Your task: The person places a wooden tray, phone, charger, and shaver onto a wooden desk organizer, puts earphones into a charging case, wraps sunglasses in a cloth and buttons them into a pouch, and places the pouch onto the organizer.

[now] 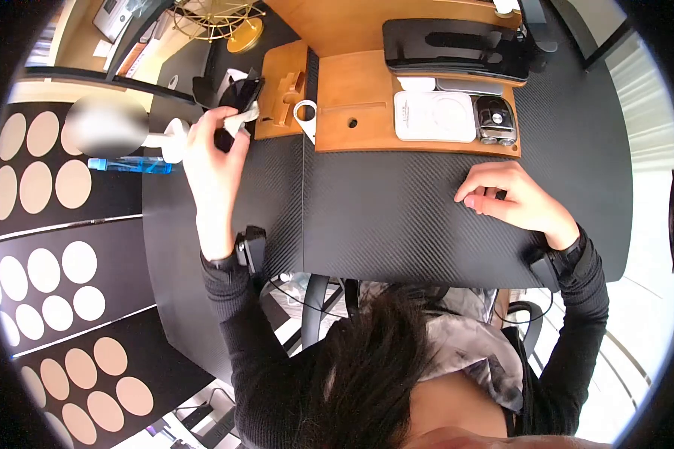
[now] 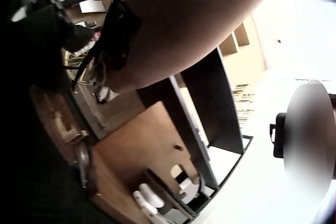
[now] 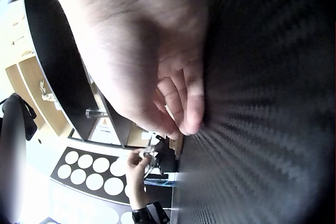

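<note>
Your left hand [image 1: 213,153]: outstretched, pinching pale cloth [image 1: 241,120]. Your right hand [image 1: 518,197]: loosely curled on black desk [image 1: 382,213]. Alongside: circle-patterned panels [image 1: 36,187].

Desk [image 1: 374,213], black, finely ribbed surface. Far side: brown wooden organiser [image 1: 371,140]; on its right part, white rounded-square case [image 1: 434,117], glossy black-and-silver device [image 1: 496,118] just right of it. Far left: gold wire wheel ornament [image 1: 213,18]. Left: slender translucent blue object [image 1: 135,165]; black panel [image 1: 21,155] bearing pale discs.
</note>
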The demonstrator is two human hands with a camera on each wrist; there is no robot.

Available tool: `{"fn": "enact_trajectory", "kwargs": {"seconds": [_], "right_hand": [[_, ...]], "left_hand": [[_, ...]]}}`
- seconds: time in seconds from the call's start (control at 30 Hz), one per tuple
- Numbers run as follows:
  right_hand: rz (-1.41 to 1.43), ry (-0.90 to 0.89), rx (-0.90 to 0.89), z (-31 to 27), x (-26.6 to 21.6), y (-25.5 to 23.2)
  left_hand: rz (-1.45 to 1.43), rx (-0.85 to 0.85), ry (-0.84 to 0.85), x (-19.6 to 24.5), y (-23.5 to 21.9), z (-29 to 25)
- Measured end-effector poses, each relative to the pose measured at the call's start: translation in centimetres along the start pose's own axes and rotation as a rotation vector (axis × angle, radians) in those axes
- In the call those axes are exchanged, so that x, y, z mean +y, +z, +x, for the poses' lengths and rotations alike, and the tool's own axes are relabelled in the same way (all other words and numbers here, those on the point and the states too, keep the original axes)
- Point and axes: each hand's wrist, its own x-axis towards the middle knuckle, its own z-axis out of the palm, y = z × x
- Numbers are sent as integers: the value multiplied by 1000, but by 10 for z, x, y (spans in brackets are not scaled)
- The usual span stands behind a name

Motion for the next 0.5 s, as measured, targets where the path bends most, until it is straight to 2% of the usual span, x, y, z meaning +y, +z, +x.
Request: {"fn": "enact_trajectory", "kwargs": {"seconds": [0.07,0.2,0.27,0.3,0.33,0.4,0.5], "right_hand": [[112,56,27,3,-1,3],[284,-20,84,14,-6,28],[375,-129,300,19,-13,42],[418,-137,232,16,-6,41],[412,-134,240,16,-3,43],[710,-139,315,18,-2,44],[752,-79,394,12,-1,43]], "left_hand": [[-238,27,-68,45,-9,0],[-260,-73,318,106,14,-8],[-318,-113,444,129,35,-9],[-333,-121,465,138,44,-11],[-348,-125,491,146,53,-13],[-453,-183,500,156,66,-17],[-620,-315,475,163,64,-25]]}}
